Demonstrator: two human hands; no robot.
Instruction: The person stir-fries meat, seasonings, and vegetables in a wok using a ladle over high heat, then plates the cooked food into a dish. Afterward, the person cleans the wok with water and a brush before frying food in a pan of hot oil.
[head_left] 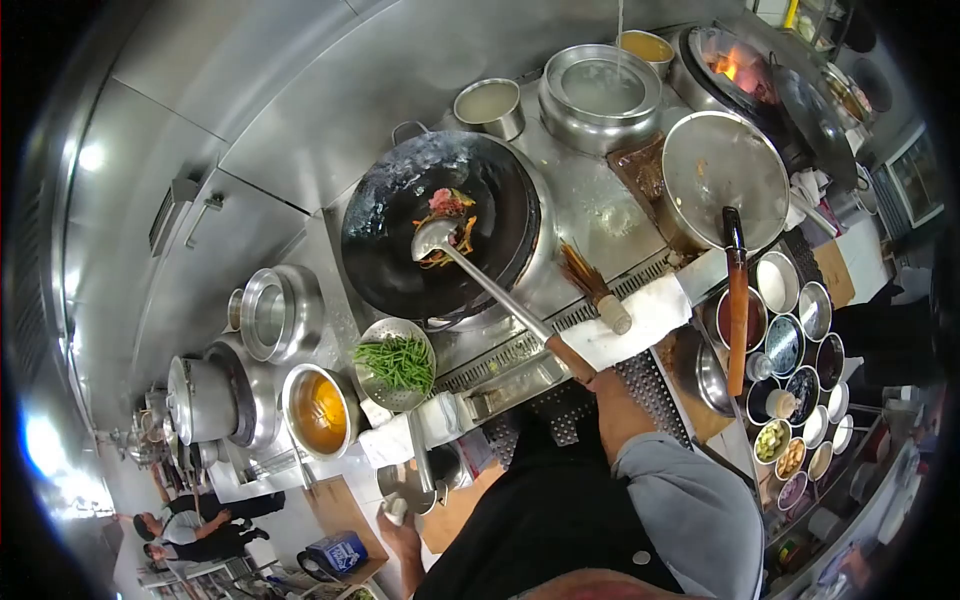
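Note:
My right hand (592, 384), mostly hidden by the wrist, is closed around the wooden end of a long-handled wok ladle (490, 287). The ladle's metal bowl rests in a large black wok (390, 200), against a small heap of shredded vegetables and pinkish meat (448, 208). Low in the view, my left hand (402, 535) is closed on a small white thing (396, 511), perhaps a cloth. A perforated skimmer (418, 455) holding green beans (397, 362) lies nearby, its handle pointing toward me.
A bowl of orange liquid (318, 411) stands left of the beans. A large strainer (725, 165), with a wooden-handled tool (737, 320) across its edge, sits right. Several seasoning containers (787, 340) crowd the far right. Fire (735, 68) burns at the back right. Two people (200, 525) stand far left.

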